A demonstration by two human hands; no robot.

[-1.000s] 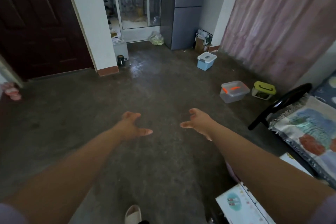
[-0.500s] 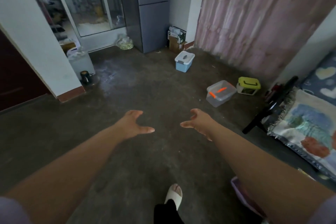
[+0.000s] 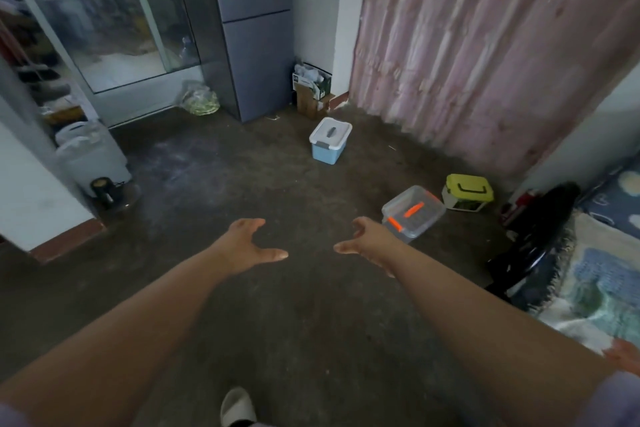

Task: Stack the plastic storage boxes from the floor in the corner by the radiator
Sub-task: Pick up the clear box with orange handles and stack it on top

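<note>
Three plastic boxes stand apart on the dark floor. A light blue box with a white lid [image 3: 329, 140] sits far ahead near the curtain. A clear box with orange clips [image 3: 414, 212] lies to the right, and a box with a yellow-green lid [image 3: 467, 192] stands just beyond it. My left hand [image 3: 247, 243] and my right hand [image 3: 367, 241] are stretched out in front of me above the floor, fingers spread, holding nothing. The right hand is just left of the clear box, not touching it.
A pink curtain [image 3: 485, 45] covers the right wall. A grey cabinet [image 3: 252, 31] stands ahead beside a glass door [image 3: 114, 28]. A cardboard box [image 3: 311, 90] fills the corner. A black chair [image 3: 533, 239] and patterned bedding [image 3: 599, 274] are at the right. White jugs [image 3: 90, 152] stand at the left.
My view has swung right and forward, so the boxes appear closer and more central. Both hands stay outstretched and empty.
</note>
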